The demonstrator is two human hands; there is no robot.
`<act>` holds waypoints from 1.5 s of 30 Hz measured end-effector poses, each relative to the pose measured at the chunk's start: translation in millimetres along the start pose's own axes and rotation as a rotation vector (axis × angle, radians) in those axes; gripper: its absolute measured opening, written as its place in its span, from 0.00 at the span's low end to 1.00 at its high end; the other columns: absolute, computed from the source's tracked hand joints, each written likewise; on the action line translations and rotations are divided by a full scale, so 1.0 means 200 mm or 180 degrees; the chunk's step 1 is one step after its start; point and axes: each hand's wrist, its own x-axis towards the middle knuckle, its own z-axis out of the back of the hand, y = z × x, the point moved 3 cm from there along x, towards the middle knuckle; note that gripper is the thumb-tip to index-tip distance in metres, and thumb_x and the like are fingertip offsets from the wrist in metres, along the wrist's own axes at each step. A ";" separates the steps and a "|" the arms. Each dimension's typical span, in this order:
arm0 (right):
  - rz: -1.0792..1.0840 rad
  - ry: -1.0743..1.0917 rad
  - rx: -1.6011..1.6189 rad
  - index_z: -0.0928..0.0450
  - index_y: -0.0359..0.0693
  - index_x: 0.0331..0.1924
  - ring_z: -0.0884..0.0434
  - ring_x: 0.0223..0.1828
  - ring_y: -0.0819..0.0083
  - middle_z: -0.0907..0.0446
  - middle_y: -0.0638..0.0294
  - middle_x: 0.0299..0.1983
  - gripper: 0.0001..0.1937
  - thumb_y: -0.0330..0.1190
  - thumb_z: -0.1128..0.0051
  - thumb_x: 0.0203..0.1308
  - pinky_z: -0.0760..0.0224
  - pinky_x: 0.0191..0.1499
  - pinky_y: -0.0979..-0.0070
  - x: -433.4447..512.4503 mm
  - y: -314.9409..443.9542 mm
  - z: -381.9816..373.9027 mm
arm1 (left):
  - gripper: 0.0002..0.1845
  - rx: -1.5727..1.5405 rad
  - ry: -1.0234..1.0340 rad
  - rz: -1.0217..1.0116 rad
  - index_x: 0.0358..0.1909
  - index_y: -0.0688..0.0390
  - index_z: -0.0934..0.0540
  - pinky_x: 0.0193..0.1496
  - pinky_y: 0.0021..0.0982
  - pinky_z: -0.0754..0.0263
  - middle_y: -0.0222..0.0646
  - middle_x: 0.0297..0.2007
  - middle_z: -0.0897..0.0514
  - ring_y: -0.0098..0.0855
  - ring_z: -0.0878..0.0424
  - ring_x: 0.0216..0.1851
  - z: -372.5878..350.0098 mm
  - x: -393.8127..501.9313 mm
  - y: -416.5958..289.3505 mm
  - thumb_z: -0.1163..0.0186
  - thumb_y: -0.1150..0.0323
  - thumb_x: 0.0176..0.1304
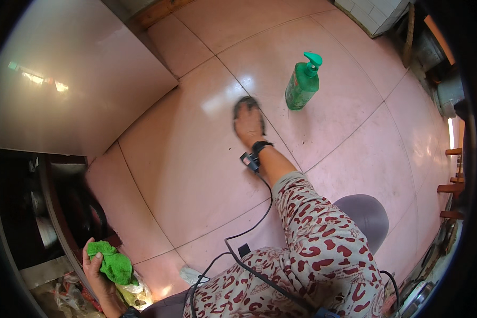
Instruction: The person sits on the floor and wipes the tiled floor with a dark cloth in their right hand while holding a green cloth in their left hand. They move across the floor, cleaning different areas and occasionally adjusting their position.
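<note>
My right hand (249, 124) lies over a dark oval pad or brush (247, 100) on the pink tiled floor (175, 190). Fingers cover most of that dark thing, and blur leaves its exact kind unclear. A green pump bottle (302, 88) stands upright on the floor, a little beyond and to the right of this hand, not touching it. At the lower left, my left hand (97, 276) grips a bunched bright green cloth (114, 263), with the thumb on top of it.
A glossy pale panel (83, 79) fills the upper left. Below it are dark open shelves (20, 214) and plastic bags (73, 296). A black cable (271, 200) runs from a right-wrist device (249, 161) across my lap. Wooden legs (451, 188) line the right edge.
</note>
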 end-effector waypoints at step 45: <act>0.2031 0.1047 0.0190 0.35 0.39 0.64 0.49 0.69 0.41 0.46 0.59 0.70 0.28 0.45 0.54 0.63 0.55 0.70 0.51 -0.64 -0.87 0.41 | 0.26 0.0851 0.0598 -0.0203 0.59 0.61 0.31 0.44 0.28 0.24 0.37 0.40 0.20 0.29 0.21 0.38 -0.68 -0.06 -0.12 0.42 0.72 0.56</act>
